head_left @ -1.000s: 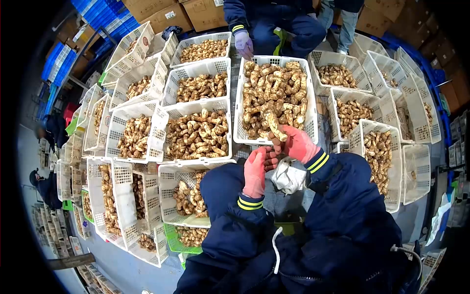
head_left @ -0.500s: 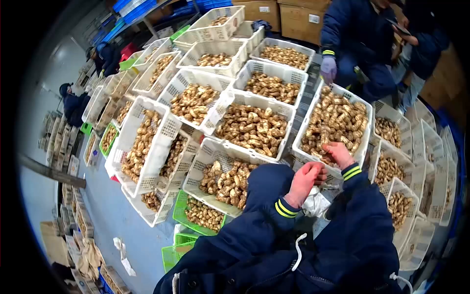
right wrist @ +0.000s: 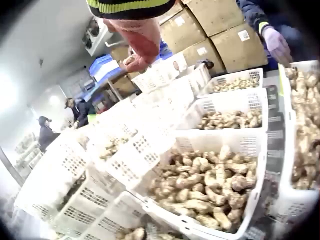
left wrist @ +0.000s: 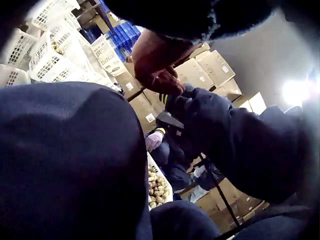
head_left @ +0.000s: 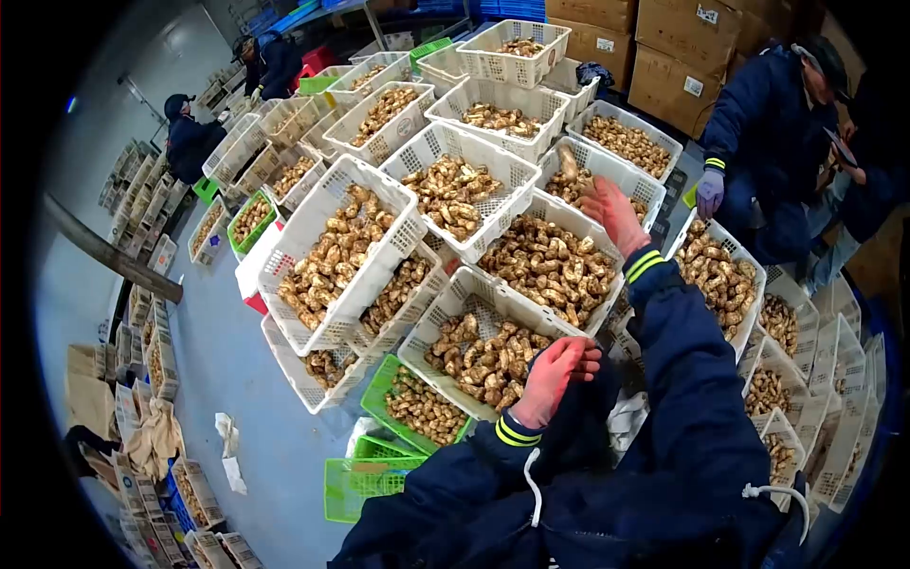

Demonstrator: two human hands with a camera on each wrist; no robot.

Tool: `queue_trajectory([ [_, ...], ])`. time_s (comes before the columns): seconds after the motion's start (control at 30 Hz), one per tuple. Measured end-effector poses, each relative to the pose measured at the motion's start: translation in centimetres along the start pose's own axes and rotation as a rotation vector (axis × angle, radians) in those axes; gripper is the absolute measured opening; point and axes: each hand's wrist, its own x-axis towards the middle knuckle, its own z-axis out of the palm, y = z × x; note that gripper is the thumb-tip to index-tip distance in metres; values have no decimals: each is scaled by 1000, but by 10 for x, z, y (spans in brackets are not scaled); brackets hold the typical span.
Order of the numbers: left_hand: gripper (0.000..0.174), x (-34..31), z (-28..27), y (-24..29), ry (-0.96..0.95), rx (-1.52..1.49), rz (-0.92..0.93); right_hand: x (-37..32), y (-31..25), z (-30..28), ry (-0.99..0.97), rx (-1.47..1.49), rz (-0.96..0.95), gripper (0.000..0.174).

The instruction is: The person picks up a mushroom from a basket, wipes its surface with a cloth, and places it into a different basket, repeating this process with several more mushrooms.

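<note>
In the head view my right hand (head_left: 614, 216) reaches out over the white crates, fingers extended. A long brown-and-cream mushroom (head_left: 569, 161) shows just beyond its fingertips, over a crate (head_left: 624, 169) of similar mushrooms. The same hand (right wrist: 140, 45) appears at the top of the right wrist view, with no mushroom visible in it. My left hand (head_left: 553, 379) hovers near my lap beside a crate of mushrooms (head_left: 488, 365), its fingers loosely bent around nothing. Dark and partly covered by the sleeve, that left hand (left wrist: 157, 65) also shows in the left wrist view.
White perforated crates of mushrooms (head_left: 555, 270) crowd the front and left, some stacked at a tilt. Green baskets (head_left: 417, 408) sit by my left side. Across from me, a gloved person (head_left: 768, 152) sits near a full crate (head_left: 720, 275). Cardboard boxes (head_left: 678, 85) stand behind.
My right hand has gone from pinching a mushroom at the crate in front of me to reaching over a crate farther left, fingers extended. My left hand stays near my lap. The head view has turned left.
</note>
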Motion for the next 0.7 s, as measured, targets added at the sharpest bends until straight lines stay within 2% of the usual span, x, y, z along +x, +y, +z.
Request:
queue_trajectory([
  [0.03, 33, -1, 1, 0, -32, -30, -5, 6, -1, 10, -133, 48, -148, 61],
  [0.07, 33, -1, 3, -1, -40, -24, -11, 0, 2, 14, -69, -58, -164, 56],
  [0.13, 33, -1, 9, -4, -74, -68, -13, -32, 11, 15, -10, -278, 55, 43],
  [0.2, 33, 1, 13, -15, -102, -67, -24, -52, 42, -15, -158, -301, 320, 32],
  [0.23, 33, 0, 19, -17, -136, -64, -52, -68, 42, -19, -162, -322, 317, 29],
  [0.33, 34, -2, 36, -22, -212, 24, -123, -94, 28, -41, -124, -265, 353, 27],
  [0.4, 35, 2, 45, -26, -270, 18, -129, -96, 26, -80, -122, -185, 300, 26],
  [0.47, 35, 6, 57, -30, -278, 45, -165, -105, 4, -118, -207, 52, 305, 28],
  [0.53, 35, 14, 70, -39, -316, 89, -191, -123, -11, -148, 125, -232, 275, 29],
  [0.6, 35, 23, 79, -58, -359, 98, -244, -143, -19, -193, 302, -221, 224, 25],
  [0.67, 36, 28, 94, -69, -372, 143, -316, -150, -8, -274, 342, -354, 257, 25],
  [0.7, 38, 31, 100, -76, -394, 158, -333, -158, -6, -309, 399, -293, 255, 24],
])
